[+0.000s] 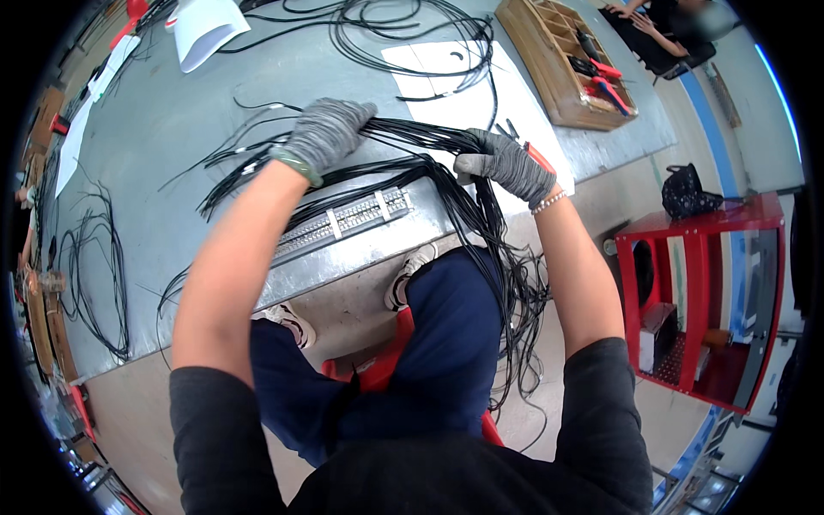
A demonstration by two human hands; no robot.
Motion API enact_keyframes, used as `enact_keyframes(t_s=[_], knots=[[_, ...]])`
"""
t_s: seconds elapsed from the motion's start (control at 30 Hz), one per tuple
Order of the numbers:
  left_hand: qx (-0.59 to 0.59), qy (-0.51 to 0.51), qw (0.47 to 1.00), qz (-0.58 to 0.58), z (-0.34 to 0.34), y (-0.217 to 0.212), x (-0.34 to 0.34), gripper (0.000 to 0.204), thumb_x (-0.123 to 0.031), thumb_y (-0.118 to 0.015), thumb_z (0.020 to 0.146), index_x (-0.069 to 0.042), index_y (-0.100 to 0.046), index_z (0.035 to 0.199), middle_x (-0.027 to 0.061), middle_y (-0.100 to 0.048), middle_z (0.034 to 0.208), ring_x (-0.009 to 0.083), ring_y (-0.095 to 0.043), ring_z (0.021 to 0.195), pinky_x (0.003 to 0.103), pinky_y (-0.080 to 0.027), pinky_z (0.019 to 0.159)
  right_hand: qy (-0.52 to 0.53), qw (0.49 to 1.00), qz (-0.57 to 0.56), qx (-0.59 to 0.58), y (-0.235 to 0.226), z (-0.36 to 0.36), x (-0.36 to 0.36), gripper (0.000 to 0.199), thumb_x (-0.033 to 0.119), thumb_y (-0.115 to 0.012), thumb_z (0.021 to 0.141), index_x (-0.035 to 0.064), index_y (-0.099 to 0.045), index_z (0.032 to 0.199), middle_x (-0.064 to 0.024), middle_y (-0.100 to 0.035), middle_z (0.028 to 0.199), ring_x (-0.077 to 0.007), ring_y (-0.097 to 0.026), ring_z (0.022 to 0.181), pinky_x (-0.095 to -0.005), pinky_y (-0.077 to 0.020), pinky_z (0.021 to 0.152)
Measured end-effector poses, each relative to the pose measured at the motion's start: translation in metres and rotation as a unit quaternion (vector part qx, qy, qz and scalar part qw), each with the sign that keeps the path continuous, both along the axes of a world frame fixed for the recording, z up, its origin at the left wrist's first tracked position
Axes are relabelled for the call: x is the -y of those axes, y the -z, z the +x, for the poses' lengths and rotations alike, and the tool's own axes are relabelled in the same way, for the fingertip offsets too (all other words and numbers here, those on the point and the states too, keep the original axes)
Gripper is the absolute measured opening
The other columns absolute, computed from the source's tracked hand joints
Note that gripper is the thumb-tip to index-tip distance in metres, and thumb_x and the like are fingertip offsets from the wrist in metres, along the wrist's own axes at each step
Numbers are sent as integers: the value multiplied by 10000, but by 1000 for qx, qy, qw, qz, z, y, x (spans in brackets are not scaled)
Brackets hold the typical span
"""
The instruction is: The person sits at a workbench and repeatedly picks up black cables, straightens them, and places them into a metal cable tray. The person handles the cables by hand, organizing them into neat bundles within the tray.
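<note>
Black wires (481,215) in a thick bundle are gripped by two grey-gloved hands at the near edge of a grey worktable (172,163), their loose ends left to hang over the edge past the seated person's knees, apparently so the lengths fall straight. The right hand (506,163) is closed around the bundle where it bends downward; the left hand (326,133) is laid over the strands fanned across the table, fingers curled and pressing them flat, seemingly to keep them combed apart. A perforated metal strip (343,221) is seen just beneath. Farther off, white paper sheets (446,73) and looped cable (403,26) lie on the table, with a wooden compartment tray (558,60) holding red-handled tools beyond.
</note>
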State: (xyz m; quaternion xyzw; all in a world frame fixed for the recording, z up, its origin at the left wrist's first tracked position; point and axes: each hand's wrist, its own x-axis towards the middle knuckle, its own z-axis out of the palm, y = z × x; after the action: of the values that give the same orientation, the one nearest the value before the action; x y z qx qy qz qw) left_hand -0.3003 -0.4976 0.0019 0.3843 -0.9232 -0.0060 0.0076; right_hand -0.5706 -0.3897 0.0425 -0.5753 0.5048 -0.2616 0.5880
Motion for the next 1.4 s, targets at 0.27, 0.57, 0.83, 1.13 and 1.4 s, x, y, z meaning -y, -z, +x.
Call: enact_keyframes(t_s=[0.27,0.57,0.83,1.13,1.4], knots=[[11,42,995,-86,-17,-95,-51,265,-274,-587,857,-105,-612,1060,106,-651,822,289,-635,795,413,-505,693,45,986,-32,-159,26,-27,-41,255,195,-711,812,12,-642,975,-15,-647,850,-96,-581,791,-267,-489,753],[48,66,989,-121,-35,-126,-80,269,-290,-577,867,-111,-606,1064,102,-637,785,273,-625,779,404,-498,696,272,910,-69,-306,72,-88,-99,292,287,-661,860,30,-639,997,-92,-661,808,-161,-600,738,-300,-489,755],[-42,-41,997,53,-18,-138,-59,326,-279,-602,881,-12,-613,1068,206,-645,950,353,-614,913,415,-479,828,296,814,-173,-468,46,-87,-101,290,348,-666,818,112,-651,986,-137,-662,939,-297,-642,871,-387,-503,781],[-31,-49,998,-8,-31,-126,-74,384,-294,-584,887,-32,-581,1167,191,-639,1032,339,-603,977,412,-470,875,369,826,-210,-371,81,-82,-133,697,428,-806,652,44,-553,1176,-182,-565,1151,-305,-563,1066,-380,-456,921],[-117,-69,984,112,-49,-128,-67,276,-225,-611,886,-16,-629,1065,153,-657,867,232,-613,812,334,-478,794,340,892,-38,-295,162,-88,-185,385,386,-446,931,72,-617,1072,-198,-648,999,-388,-608,937,-422,-464,857]])
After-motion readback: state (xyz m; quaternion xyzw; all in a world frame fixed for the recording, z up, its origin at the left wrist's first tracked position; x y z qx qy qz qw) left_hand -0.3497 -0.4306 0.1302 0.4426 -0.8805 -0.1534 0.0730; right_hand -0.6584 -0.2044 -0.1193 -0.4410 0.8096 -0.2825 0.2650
